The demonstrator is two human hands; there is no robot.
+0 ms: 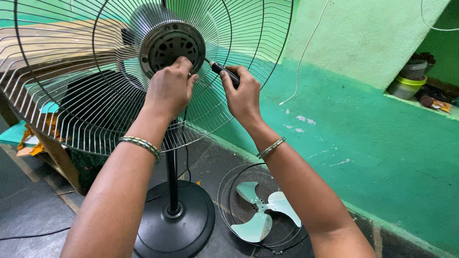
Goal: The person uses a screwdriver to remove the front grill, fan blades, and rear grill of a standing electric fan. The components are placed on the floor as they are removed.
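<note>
Up close from the head view, the left hand presses against the front of the motor housing of a pedestal fan, its fingers curled at the hub, most likely to steady the head or pinch a small part there; whether they grip anything I cannot tell, since the knuckles hide the fingertips. The right hand is closed around the dark handle of a screwdriver, held slanting so that its thin tip points at the right rim of the housing, which suggests it is set on a fastener, though the tip's contact point is too small to make out. Around the motor spreads the rear wire guard, with no blades on the shaft, so the hands reach the hub freely. Below stands the black pole on its round black base on the dark floor. Just beside the base, by the green wall, the front guard lies flat with the pale green blade resting in it, set well apart from the hands. The guard's top and left side are cut off by the frame, and the things on the ledge at far right are hard to identify.
</note>
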